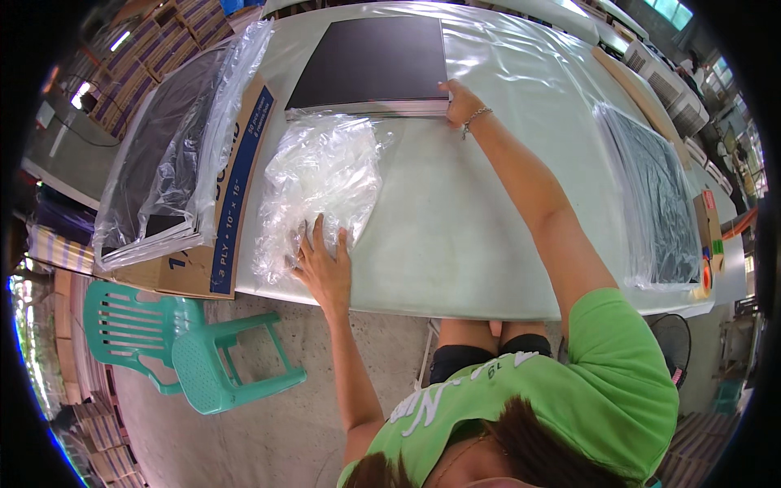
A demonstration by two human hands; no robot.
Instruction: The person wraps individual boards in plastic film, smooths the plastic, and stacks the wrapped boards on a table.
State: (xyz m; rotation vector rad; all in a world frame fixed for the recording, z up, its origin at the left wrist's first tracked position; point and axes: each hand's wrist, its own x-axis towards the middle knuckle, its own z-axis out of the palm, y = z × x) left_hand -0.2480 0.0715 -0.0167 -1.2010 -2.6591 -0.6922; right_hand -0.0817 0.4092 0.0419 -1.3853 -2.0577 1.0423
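A tall stack of dark, flat, smooth sheets is set at the far middle of the pale, shiny-covered tabletop. Its near right corner is touched by the right hand. The fingers there are bent in at the edge, but whether the stack is tightly gripped cannot be told. A crumpled clear plastic wrap is spread just on the near side of the stack. Its near end is covered by the left hand, held flat with the fingers spread wide; nothing looks to be pinched in it.

At the left, a brown cardboard box with a blue band is seen under a plastic-wrapped dark stack. Another plastic-covered dark bundle is laid at the far right.

By the look of it, the stack is being steadied or lined up while the wrap is kept in place. For the next move, a firm hold on the corner seems to be needed, with the sheets kept even and the thin plastic not snagged.
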